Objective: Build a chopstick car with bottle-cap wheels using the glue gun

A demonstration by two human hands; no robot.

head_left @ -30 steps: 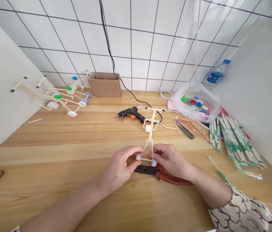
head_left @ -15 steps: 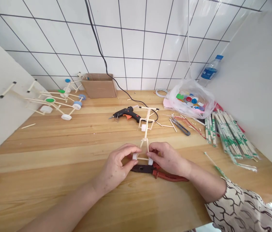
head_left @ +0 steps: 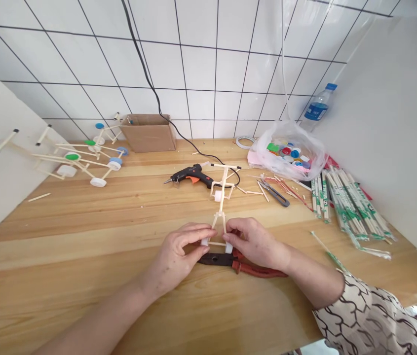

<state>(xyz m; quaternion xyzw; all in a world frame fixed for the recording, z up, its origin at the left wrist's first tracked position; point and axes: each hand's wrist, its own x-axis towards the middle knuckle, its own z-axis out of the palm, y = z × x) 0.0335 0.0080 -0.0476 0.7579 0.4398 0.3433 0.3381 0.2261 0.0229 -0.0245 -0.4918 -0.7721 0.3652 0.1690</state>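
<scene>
A small stick model (head_left: 221,193) made of thin wooden sticks with white bottle-cap wheels stands on the wooden table (head_left: 119,222) in front of me. My left hand (head_left: 178,254) pinches the white cap at its near left end. My right hand (head_left: 254,241) pinches the white cap at its near right end. A thin stick axle runs between the two caps. Red-handled pliers (head_left: 245,264) lie on the table just below both hands.
A black and orange glue gun (head_left: 189,175) lies behind the model, its cord running up the tiled wall. Finished stick models (head_left: 82,158) and a cardboard box (head_left: 149,132) sit at back left. A bag of caps (head_left: 289,155), cutters (head_left: 275,192), wrapped chopsticks (head_left: 349,207) and a bottle (head_left: 317,106) are right.
The view has shifted slightly, so everything sits a little further left in the frame. Both hands stay pinched on the model's near wheels.
</scene>
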